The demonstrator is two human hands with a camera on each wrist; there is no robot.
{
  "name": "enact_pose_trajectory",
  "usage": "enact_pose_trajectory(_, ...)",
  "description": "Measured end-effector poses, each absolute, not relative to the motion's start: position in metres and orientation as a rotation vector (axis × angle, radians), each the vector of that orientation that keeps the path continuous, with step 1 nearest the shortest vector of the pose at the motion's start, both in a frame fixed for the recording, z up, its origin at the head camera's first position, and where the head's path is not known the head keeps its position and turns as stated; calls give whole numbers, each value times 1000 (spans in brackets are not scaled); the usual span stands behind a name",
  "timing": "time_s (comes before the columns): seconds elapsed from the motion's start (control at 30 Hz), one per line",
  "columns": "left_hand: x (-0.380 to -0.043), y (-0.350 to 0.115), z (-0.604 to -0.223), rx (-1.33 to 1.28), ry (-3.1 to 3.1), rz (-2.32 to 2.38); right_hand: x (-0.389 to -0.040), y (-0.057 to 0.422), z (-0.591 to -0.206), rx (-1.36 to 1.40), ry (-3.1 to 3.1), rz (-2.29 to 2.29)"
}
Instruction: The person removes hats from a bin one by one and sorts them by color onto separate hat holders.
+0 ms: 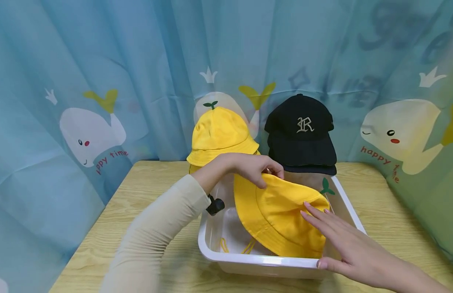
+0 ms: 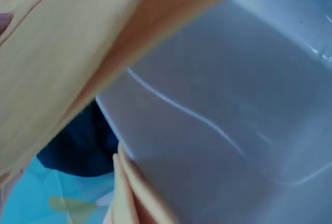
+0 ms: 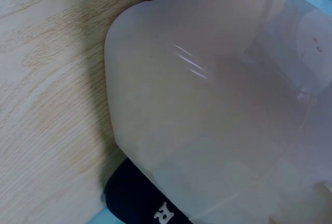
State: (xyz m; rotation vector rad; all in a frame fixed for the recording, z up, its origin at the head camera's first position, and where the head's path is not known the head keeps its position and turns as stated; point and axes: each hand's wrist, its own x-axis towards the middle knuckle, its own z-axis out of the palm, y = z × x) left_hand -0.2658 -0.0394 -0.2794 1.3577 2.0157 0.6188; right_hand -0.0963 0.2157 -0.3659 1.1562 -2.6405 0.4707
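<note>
A yellow bucket hat (image 1: 281,215) with a green sprout on its crown is tilted on its side within a white plastic bin (image 1: 263,259). My left hand (image 1: 250,166) grips the upper edge of its brim between thumb and fingers. At the crown, the fairly straight fingers of my right hand (image 1: 352,248) touch the cloth, its thumb close to the bin's front rim. Yellow cords lie below the brim. In the left wrist view the hat (image 2: 72,53) spans the upper left, over the bin's inside (image 2: 218,94).
Behind the bin, yellow bucket hats (image 1: 220,132) are stacked at left and black caps (image 1: 301,130) with a letter R at right. A small black object (image 1: 215,205) shows by the left sleeve. The wooden table (image 1: 167,179) meets a blue printed curtain (image 1: 145,61).
</note>
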Motion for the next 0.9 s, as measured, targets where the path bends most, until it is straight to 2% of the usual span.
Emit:
enact_pose_trajectory(0.17,-258,-48,-267,1437,2102,650,-96,215,-365,1100,-2668,493)
enact_pose_trajectory(0.47,-242,-72,-245,1433,2182,789,-102,214,-358,1116,-2605,451)
enact_pose_trajectory(0.9,-224,-96,-228,1418,2314,974,-108,196,-317,1092,-2595,287)
